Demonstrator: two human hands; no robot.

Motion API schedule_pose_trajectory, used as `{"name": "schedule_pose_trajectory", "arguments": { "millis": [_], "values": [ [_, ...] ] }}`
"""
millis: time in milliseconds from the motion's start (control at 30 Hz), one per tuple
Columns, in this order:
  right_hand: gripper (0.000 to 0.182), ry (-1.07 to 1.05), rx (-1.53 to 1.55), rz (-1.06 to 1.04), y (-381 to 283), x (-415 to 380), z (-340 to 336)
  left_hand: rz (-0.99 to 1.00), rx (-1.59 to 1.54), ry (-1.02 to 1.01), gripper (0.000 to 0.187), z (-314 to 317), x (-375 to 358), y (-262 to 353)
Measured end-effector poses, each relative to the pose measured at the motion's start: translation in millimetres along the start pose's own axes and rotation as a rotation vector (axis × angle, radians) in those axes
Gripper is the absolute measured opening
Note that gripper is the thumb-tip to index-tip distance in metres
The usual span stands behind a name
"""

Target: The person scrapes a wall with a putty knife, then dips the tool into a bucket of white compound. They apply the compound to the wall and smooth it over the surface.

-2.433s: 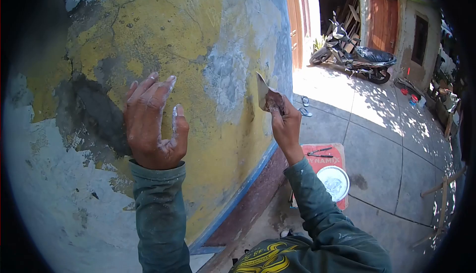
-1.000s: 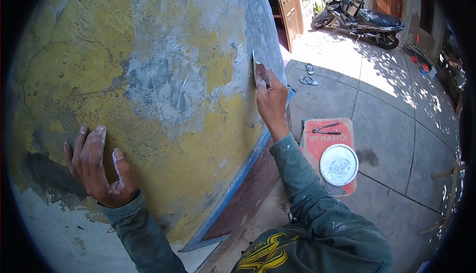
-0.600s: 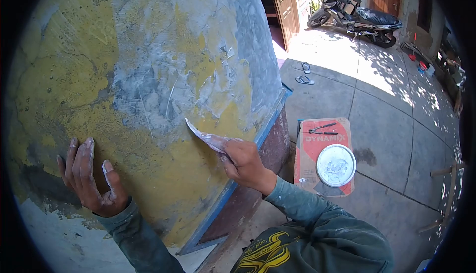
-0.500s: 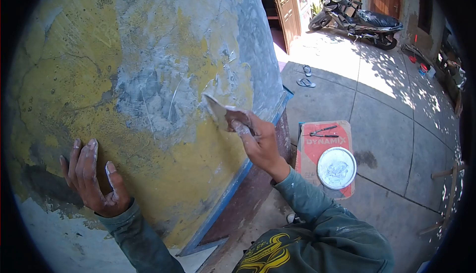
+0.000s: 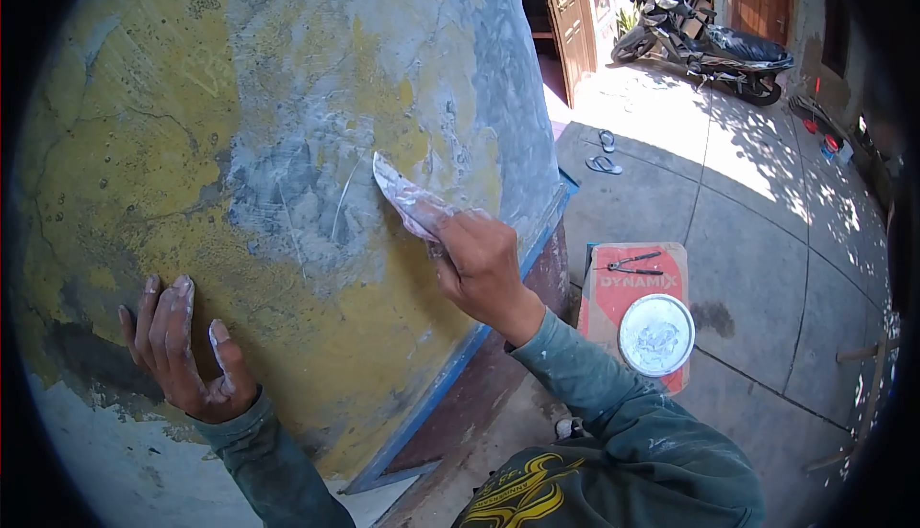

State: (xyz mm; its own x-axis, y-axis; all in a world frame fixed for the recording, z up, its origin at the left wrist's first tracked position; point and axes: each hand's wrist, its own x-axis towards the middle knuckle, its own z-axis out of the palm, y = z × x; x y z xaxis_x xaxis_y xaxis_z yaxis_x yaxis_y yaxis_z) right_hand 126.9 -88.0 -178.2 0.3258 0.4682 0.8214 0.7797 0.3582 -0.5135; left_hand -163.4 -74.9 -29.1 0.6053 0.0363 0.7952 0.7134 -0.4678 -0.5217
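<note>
A putty knife (image 5: 414, 204), smeared white, is gripped in my right hand (image 5: 479, 258), its blade edge against the wall. The wall (image 5: 316, 336) has worn yellow paint, cracks and patches of white-grey filler; the blade lies at the right side of one such patch (image 5: 297, 183). My left hand (image 5: 187, 355) rests on the lower left of the wall, fingers spread and dusted white, holding nothing.
On the concrete floor to the right lies a red cement bag (image 5: 628, 288), with a white tub (image 5: 657, 334) of white paste and pincers (image 5: 634, 264) on it. Sandals (image 5: 605, 164) lie farther off; a motorbike (image 5: 709, 44) stands beyond, near an open door (image 5: 567, 25).
My right hand has moved slightly left and turned over, so its back now faces me and the knife blade sits farther left and higher. My left hand stays on the wall.
</note>
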Motion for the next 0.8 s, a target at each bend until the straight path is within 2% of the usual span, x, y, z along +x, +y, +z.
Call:
{"name": "schedule_pose_trajectory", "arguments": {
  "millis": [67, 100, 167, 200, 233, 267, 333, 367, 400, 467, 600, 667, 733, 800],
  "values": [
    [0.045, -0.074, 0.204, -0.165, 2.0, -10.6, -6.1, 0.001, 0.003, -0.007, 0.043, 0.3, -1.0, -0.4],
    [0.043, -0.085, 0.349, -0.111, 9.0, -7.1, -12.2, -0.001, 0.004, -0.004, 0.043, 0.2, -0.6, 0.6],
    [0.04, 0.097, 0.485, -0.003, 30.8, 16.9, -16.2, -0.013, -0.006, -0.014, 0.043, -1.0, -0.4, 1.9],
    [0.038, 0.153, 0.454, 0.058, 39.2, 33.5, -24.8, -0.016, -0.001, -0.012, 0.043, -1.4, -1.0, 1.5],
    [0.046, 0.294, 0.443, -0.018, 58.2, 51.1, -19.9, -0.014, -0.005, -0.013, 0.043, -1.1, -1.5, 1.1],
    [0.046, 0.296, 0.443, -0.02, 66.4, 62.6, -17.7, -0.008, -0.012, -0.016, 0.043, -0.9, -0.9, 0.5],
    [0.049, 0.314, 0.03, -0.152, 77.8, 75.6, -15.3, -0.009, -0.008, -0.012, 0.043, -0.7, -0.6, 1.0],
    [0.051, 0.325, -0.056, -0.23, 77.9, 74.7, -4.8, -0.015, -0.004, -0.016, 0.043, -0.5, -1.1, 1.6],
    [0.052, 0.28, -0.147, -0.236, 74.0, 61.2, 4.3, -0.017, -0.007, -0.019, 0.043, 0.1, -0.8, 1.5],
    [0.054, 0.227, -0.124, -0.206, 64.2, 27.2, 28.5, -0.013, -0.001, -0.015, 0.043, 0.0, -1.2, 0.9],
    [0.058, -0.078, -0.043, -0.243, 46.3, -42.6, 12.2, -0.02, -0.001, -0.01, 0.041, -0.6, -0.3, 1.8],
    [0.056, -0.049, 0.048, -0.289, 53.4, -37.5, -1.6, -0.021, 0.012, -0.003, 0.041, 0.8, -0.5, 1.3],
    [0.042, 0.19, 0.275, 0.0, 62.2, -10.3, -14.9, -0.02, -0.001, -0.015, 0.041, -0.6, -0.8, 2.4],
    [0.027, 0.304, 0.205, 0.234, 94.7, 22.7, -20.2, -0.019, -0.003, -0.016, 0.042, -2.3, 0.6, 1.5]
  ]
}}
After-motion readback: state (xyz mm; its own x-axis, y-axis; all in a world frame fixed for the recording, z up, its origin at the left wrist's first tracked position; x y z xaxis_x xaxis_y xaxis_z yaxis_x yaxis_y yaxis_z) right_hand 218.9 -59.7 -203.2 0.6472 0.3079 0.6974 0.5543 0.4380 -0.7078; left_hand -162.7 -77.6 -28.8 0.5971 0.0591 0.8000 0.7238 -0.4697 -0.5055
